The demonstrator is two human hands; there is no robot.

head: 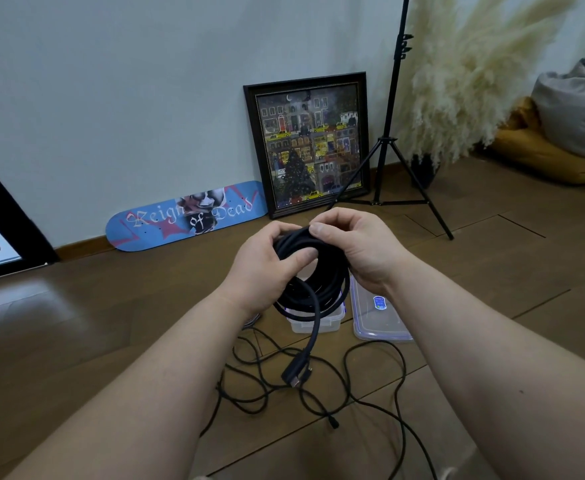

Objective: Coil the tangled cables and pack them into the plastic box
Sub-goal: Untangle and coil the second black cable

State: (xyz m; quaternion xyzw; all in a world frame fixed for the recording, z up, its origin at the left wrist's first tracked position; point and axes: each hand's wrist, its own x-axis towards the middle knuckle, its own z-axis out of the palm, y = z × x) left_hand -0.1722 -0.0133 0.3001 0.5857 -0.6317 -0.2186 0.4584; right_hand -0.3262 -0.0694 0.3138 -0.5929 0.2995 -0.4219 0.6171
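Note:
A thick black cable (322, 292) is wound into a coil and held in the air in front of me. My left hand (267, 268) grips the coil's left side, thumb across the strands. My right hand (357, 247) holds its top right. The cable's free end hangs down to a plug (293, 374). Behind and below the coil stands the clear plastic box (313, 323), mostly hidden by it. Thin black cables (353, 396) lie tangled on the floor nearer to me.
The box's clear lid (377, 320) lies flat to the right of the box. A black tripod (388, 157), a framed picture (310, 143) and a blue skateboard deck (187, 216) stand by the wall. Pampas grass (474, 81) and cushions (561, 133) fill the right.

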